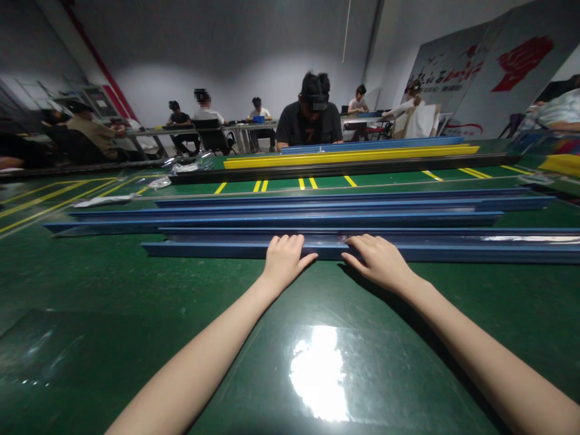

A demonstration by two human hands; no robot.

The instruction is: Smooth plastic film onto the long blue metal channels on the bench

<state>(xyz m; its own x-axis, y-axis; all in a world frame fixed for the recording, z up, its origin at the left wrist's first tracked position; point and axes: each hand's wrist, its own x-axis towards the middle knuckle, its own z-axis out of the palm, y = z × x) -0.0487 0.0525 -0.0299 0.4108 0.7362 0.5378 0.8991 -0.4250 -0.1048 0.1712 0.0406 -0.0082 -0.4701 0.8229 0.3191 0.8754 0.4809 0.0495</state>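
Note:
A long blue channel strip (217,249) with raised edges lies crosswise on the green table, nearest to me. My left hand (283,261) grips its near wall, fingers curled over the top and thumb along the front. A short way to the right, my right hand (378,258) holds the same wall, its fingertips reaching inside the channel and its thumb in front. Just beyond lies a second blue channel (281,219), parallel to the first. Another blue channel (512,202) is behind that one, partly hidden.
Farther back on the green table (113,290) lie a black strip (362,167) and a yellow strip (353,157). Crumpled clear plastic (193,164) sits at the back left. A person (310,115) in a dark shirt sits across, head bowed. Others sit at tables behind.

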